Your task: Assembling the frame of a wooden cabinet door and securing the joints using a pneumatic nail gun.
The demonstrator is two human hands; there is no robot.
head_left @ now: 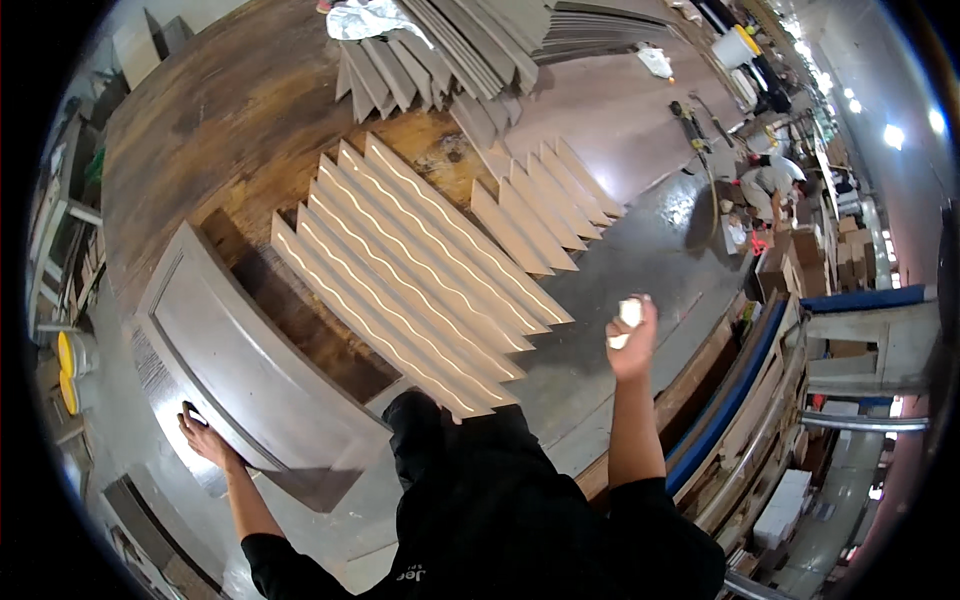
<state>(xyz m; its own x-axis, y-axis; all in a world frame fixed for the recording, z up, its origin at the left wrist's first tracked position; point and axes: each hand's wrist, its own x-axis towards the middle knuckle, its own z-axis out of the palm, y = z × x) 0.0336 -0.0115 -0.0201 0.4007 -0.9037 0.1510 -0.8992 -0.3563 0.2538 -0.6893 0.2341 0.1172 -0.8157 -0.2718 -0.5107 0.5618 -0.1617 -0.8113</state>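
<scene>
My right hand (634, 356) is raised over the floor to the right of the boards, its fingers wrapped round a small white object (630, 312) whose kind is unclear. Near the lower left edge of a grey framed panel (240, 350), my left hand (207, 441) has its fingers curled at a small dark thing (196, 412) that I cannot make out. Between the hands, several tan boards (400, 270) lie side by side in a slanted row. Wavy white beads, like glue, run along their faces.
Shorter tan boards (540, 215) lie beyond the row. Stacked grey strips (450, 50) fill the far side of the brown-stained table (230, 100), with white plastic (375, 18) on them. Blue-edged racking (730, 390) stands at right. Another person (770, 185) bends in the distance.
</scene>
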